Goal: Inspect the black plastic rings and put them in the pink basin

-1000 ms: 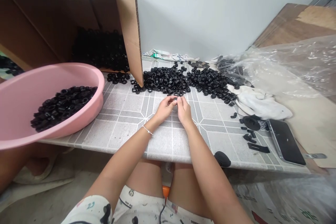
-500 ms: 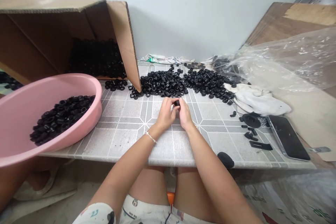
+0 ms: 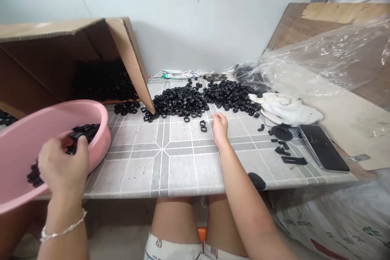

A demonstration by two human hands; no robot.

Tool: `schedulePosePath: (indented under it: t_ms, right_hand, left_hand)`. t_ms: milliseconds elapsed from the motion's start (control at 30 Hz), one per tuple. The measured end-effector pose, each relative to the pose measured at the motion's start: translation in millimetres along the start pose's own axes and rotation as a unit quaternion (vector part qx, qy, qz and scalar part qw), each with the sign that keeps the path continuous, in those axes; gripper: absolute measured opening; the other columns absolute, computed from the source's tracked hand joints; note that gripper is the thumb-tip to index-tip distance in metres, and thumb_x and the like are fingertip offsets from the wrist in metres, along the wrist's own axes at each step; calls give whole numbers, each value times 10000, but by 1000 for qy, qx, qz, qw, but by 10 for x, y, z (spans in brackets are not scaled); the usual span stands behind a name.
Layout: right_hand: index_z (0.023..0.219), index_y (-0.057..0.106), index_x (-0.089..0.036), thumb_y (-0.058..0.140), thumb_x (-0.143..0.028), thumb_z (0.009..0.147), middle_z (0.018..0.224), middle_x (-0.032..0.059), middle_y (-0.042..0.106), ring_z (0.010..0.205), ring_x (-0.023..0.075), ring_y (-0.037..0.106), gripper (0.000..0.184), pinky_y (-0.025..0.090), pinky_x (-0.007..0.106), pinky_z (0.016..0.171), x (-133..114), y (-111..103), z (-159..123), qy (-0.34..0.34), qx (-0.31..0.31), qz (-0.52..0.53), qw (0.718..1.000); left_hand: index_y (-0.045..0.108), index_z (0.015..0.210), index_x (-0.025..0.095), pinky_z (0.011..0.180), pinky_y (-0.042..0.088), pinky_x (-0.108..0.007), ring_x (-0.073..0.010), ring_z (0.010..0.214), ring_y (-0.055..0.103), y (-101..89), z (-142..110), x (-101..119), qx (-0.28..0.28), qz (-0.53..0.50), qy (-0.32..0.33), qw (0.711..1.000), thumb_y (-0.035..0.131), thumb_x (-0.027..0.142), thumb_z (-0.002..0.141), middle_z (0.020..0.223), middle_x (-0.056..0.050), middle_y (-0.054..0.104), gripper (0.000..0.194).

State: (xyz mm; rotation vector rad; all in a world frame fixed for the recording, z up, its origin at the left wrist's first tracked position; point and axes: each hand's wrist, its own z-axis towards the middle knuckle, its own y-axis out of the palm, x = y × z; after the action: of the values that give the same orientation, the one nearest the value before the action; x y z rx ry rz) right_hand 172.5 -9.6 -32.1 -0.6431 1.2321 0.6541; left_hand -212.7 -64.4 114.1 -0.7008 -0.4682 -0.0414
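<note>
My left hand [image 3: 65, 164] is down in the pink basin [image 3: 105, 124], over a heap of small black plastic rings [image 3: 91, 130]. Its thumb and fingers stand apart; black pieces show in the gap, and whether one touches the fingers is hard to see. My right hand [image 3: 220, 128] rests above the table, fingers curled together at the tips, with whatever they hold hidden. Just left of it, two black rings [image 3: 203, 126] lie on the tabletop. Beyond are a pile of black rings [image 3: 183, 101] and a pile of small black pieces [image 3: 230, 95].
A cardboard box [image 3: 131, 57] on its side holds more black parts. On the right lie a white cloth [image 3: 289, 107], a phone [image 3: 324, 148], a black disc [image 3: 282, 132], small black scraps and clear plastic sheeting [image 3: 319, 61]. A black oval piece [image 3: 256, 180] sits at the front edge.
My hands have parted from around a small black part. The left has swung left into the basin, while the right stays near the piles. Two rings now show where the hands were; the view has shifted.
</note>
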Motion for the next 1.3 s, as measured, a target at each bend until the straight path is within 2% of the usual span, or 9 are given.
schedulePosePath:
  t_ms: [133, 300, 433, 533, 667, 767, 833, 1100, 1300]
  right_hand:
    - [892, 619, -188, 482, -289, 812, 997, 68, 511, 806, 172, 524, 188, 434, 327, 835, -95, 65, -119, -6, -26, -89, 996]
    - [1069, 638, -216, 564, -262, 811, 1013, 89, 533, 979, 256, 532, 273, 412, 413, 905, -83, 114, -231, -123, -140, -264, 946]
    - [1066, 648, -213, 532, -174, 824, 1009, 88, 549, 998, 245, 545, 271, 421, 401, 914, -99, 223, -288, -163, -200, -271, 927]
    - [1106, 641, -220, 590, -237, 807, 1032, 72, 550, 949, 213, 564, 304, 441, 365, 894, -126, 192, -245, -164, -250, -201, 933]
    - [1156, 606, -210, 544, -346, 823, 1083, 80, 549, 800, 176, 551, 365, 470, 343, 804, -86, -65, -56, -61, -120, -116, 984]
    - [1052, 605, -161, 432, -244, 830, 1042, 104, 551, 842, 191, 540, 294, 451, 340, 814, -51, -203, 115, -10, 60, -111, 992]
    - [1012, 597, -161, 402, -187, 814, 1024, 110, 550, 883, 205, 529, 278, 431, 347, 836, -64, -209, 240, -17, 105, -151, 983]
    - [1011, 592, -136, 513, -123, 799, 1083, 179, 583, 1099, 328, 457, 227, 331, 485, 927, -66, -261, 822, -77, -10, -483, 872]
    - [957, 557, -178, 603, -253, 779, 905, 76, 628, 808, 211, 601, 199, 474, 411, 824, -191, -118, 547, -76, -1, -190, 979]
  left_hand:
    - [618, 1198, 156, 858, 451, -634, -418, 1078, 568, 60, 83, 56, -132, 132, -60, 981, 568, 333, 772, 1077, -156, 683, 464]
    - [531, 1270, 121, 995, 365, -580, -372, 1222, 472, 275, -200, 476, -56, 40, 150, 986, 477, 304, 843, 1381, -182, 502, 468]
    - [582, 1181, 163, 982, 424, -417, -267, 1093, 572, 742, -741, 1016, -293, -99, 309, 899, 446, 287, 890, 1165, -114, 645, 345]
    - [543, 1250, 188, 971, 424, -421, -282, 1142, 533, 1245, -1081, 1381, -359, -115, 325, 867, 489, 236, 864, 1255, -115, 590, 392]
    - [553, 1225, 199, 925, 409, -468, -324, 1155, 497, 1674, -1237, 1602, -337, -71, 292, 892, 464, 215, 878, 1322, -127, 527, 359]
    - [579, 1133, 205, 883, 420, -433, -298, 1089, 524, 1733, -1217, 1585, -333, -73, 276, 899, 459, 217, 887, 1222, -114, 564, 275]
    - [585, 1085, 203, 868, 425, -414, -286, 1062, 531, 1724, -1200, 1543, -342, -79, 260, 900, 481, 218, 879, 1144, -109, 581, 231]
    - [597, 985, 220, 880, 416, -400, -271, 1076, 511, 1765, -1227, 1491, -356, -118, 234, 897, 558, 245, 864, 1103, -87, 584, 129]
    - [569, 941, 208, 860, 439, -380, -239, 983, 551, 1797, -1200, 1493, -372, -220, 189, 882, 534, 179, 859, 1009, -70, 609, 94]
